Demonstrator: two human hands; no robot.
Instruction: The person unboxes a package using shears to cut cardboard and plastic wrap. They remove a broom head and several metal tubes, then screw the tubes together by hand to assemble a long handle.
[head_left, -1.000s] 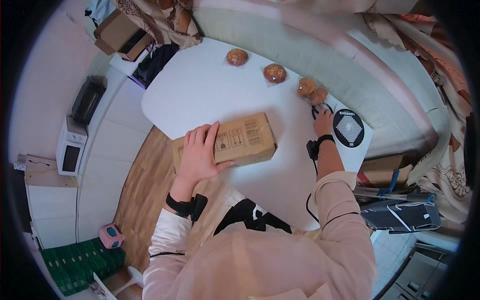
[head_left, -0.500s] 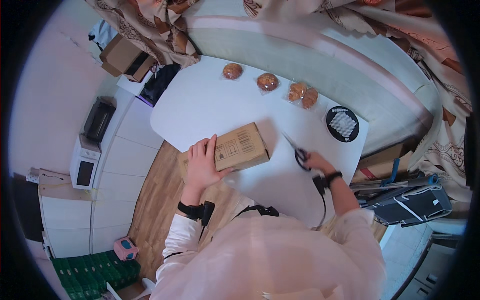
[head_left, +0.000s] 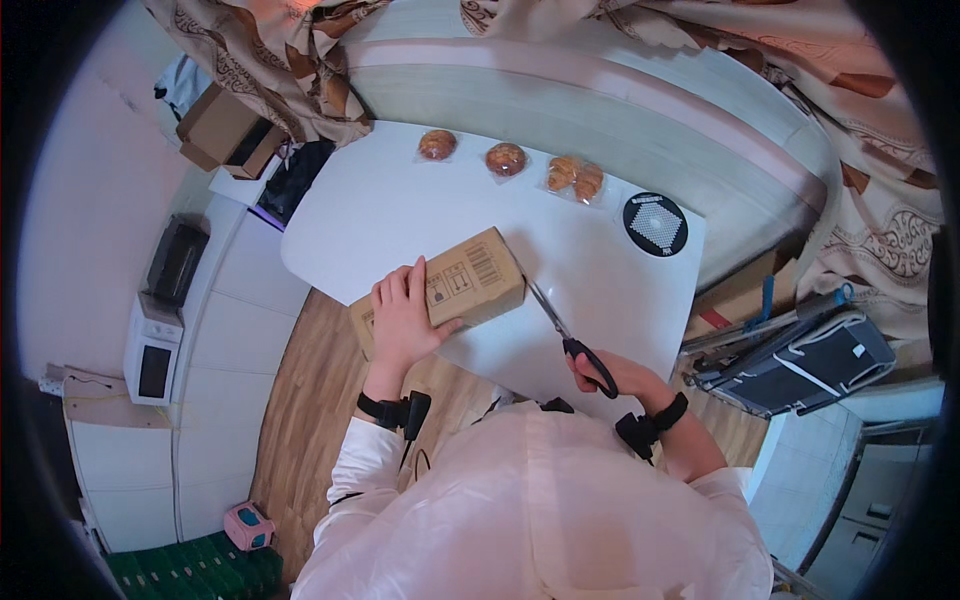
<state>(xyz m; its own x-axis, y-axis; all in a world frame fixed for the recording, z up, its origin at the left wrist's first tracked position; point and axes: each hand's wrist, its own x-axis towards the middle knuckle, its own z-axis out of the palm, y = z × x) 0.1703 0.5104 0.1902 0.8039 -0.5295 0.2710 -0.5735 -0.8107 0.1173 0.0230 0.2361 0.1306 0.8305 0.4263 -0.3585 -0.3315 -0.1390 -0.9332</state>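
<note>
A brown cardboard box (head_left: 478, 275) with dark printed markings lies across the near edge of the white table (head_left: 390, 205). My left hand (head_left: 402, 315) rests on its left part, fingers over the top and thumb along the near side, holding it. In my right hand (head_left: 612, 373) is a pair of black-handled scissors (head_left: 556, 318). Its blades reach up and left, the tips at or very near the box's right end. Whether they touch the cardboard I cannot tell.
Along the table's far side lie two round wrapped buns (head_left: 437, 145) and a pack of croissants (head_left: 574, 178). A round black mat (head_left: 655, 224) sits at the right. Beyond the right edge stands a folded dark frame (head_left: 800, 365); a microwave (head_left: 156, 360) is at the left.
My right hand has brought the scissors down and left, so their tips are now at the box's right end. My left hand stays on the box. The whole view has shifted slightly.
</note>
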